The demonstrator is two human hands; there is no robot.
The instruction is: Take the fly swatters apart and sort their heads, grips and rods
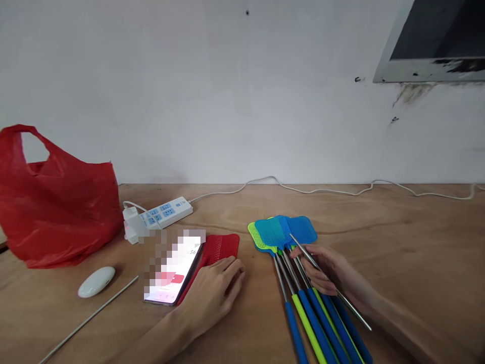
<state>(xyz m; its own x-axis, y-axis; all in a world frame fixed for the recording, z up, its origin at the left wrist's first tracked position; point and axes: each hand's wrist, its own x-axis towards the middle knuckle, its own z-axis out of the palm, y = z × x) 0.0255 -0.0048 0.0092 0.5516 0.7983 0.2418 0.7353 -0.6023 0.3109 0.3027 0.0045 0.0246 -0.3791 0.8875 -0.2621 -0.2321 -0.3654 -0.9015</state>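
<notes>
My right hand (pixel 322 268) grips a thin, bare metal rod (pixel 354 309), held slantwise over a fanned bundle of fly swatters. Their blue swatter heads (pixel 293 230) and a yellow-green swatter head (pixel 257 235) overlap beyond the fingers. Blue handles (pixel 297 333) and a yellow-green handle (pixel 308 328) point toward me. My left hand (pixel 214 288) rests on the table, fingers curled toward the thumb, against the near edge of red swatter heads (pixel 222 246). Whatever lies between those fingers is hidden. A lit phone (pixel 176 278) leans beside the red pieces, its screen partly blurred.
At left stands a red plastic bag (pixel 60 202). Near it are a white power strip (pixel 168 212) with a plugged-in charger (pixel 132 222), a white oval object (pixel 96 281) and a pale cable (pixel 89 319). Another cord (pixel 314 191) runs along the wall.
</notes>
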